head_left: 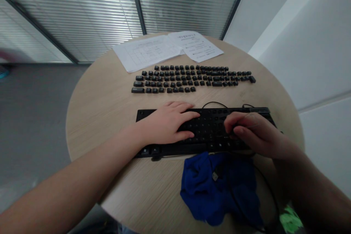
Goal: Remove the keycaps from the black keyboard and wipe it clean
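Observation:
A black keyboard (208, 131) lies across the round wooden table (104, 102) with most of its keycaps off. My left hand (167, 124) rests flat on its left half, fingers stretched out toward the middle. My right hand (252, 131) hovers over the right half with fingers curled in a pinch; what they hold is too small to make out. Behind the keyboard, several loose black keycaps (189, 78) are laid out in rows.
A crumpled blue cloth (216, 186) lies at the table's near edge, with the keyboard's USB plug (215, 175) on it. Two printed paper sheets (164, 49) sit at the far side. The keyboard's black cable (214, 103) loops behind it. Window blinds stand beyond the table.

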Demonstrator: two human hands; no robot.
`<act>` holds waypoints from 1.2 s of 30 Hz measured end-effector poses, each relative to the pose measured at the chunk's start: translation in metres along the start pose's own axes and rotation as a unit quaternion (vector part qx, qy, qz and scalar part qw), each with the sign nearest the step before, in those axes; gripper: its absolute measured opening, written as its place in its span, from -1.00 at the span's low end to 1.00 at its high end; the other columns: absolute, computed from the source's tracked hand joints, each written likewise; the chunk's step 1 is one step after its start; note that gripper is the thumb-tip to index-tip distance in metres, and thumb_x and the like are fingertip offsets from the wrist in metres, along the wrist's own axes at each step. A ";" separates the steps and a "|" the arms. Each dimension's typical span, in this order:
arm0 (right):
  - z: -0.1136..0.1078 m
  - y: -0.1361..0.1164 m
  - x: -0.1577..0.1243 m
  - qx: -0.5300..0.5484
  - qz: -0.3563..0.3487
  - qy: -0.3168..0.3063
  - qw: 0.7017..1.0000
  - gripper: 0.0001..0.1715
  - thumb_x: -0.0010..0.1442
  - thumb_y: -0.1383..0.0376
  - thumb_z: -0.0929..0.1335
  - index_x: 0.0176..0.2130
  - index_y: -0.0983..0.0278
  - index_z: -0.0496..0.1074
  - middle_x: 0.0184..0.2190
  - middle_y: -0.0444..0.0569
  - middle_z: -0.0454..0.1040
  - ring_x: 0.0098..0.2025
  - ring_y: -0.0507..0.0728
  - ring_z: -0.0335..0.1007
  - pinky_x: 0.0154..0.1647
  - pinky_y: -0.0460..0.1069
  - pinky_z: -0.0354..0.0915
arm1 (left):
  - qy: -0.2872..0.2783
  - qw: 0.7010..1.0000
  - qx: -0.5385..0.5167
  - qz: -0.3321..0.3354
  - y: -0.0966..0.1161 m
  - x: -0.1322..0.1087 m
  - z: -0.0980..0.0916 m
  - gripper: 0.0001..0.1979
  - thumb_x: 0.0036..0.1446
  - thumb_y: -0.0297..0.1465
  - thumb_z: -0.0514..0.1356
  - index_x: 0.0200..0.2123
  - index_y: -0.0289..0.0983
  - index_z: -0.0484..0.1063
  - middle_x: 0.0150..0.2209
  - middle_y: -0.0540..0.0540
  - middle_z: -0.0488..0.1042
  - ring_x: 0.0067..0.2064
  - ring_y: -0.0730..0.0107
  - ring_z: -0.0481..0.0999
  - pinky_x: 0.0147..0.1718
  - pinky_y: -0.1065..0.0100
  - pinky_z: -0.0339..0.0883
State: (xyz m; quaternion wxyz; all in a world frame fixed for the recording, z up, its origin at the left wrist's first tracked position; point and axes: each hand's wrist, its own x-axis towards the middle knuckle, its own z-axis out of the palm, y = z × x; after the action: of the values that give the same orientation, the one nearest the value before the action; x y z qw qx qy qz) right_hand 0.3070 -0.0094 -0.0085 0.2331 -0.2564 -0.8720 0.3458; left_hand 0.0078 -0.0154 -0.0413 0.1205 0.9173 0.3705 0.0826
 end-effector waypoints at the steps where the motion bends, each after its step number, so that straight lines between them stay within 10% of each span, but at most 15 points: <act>1: 0.000 0.000 0.000 0.005 0.002 -0.003 1.000 -0.67 0.53 0.13 0.27 -0.23 0.24 0.46 -0.50 -0.15 0.44 -0.54 0.00 0.31 -0.52 -0.11 0.22 | 0.002 1.000 0.008 0.002 0.001 0.000 0.001 -0.39 0.37 -0.06 0.25 0.37 -0.22 0.38 0.42 -0.35 0.33 0.41 -0.14 0.34 0.38 -0.10 0.18; 36: 0.005 -0.010 0.004 -0.038 0.035 -0.052 0.997 -0.74 0.49 0.23 0.29 -0.26 0.22 0.44 -0.50 -0.18 0.47 -0.54 0.00 0.33 -0.51 -0.12 0.23 | -0.006 0.998 0.067 -0.009 0.004 0.002 0.013 -0.29 0.49 0.02 0.01 0.51 -0.25 0.13 0.52 -0.39 0.15 0.49 -0.17 0.20 0.41 -0.20 0.01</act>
State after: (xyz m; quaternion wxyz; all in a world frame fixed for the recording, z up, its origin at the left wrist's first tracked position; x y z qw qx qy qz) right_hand 0.2982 -0.0160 -0.0034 0.1655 -0.2767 -0.8860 0.3332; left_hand 0.0150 -0.0186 -0.0531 0.0613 0.9202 0.3832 0.0510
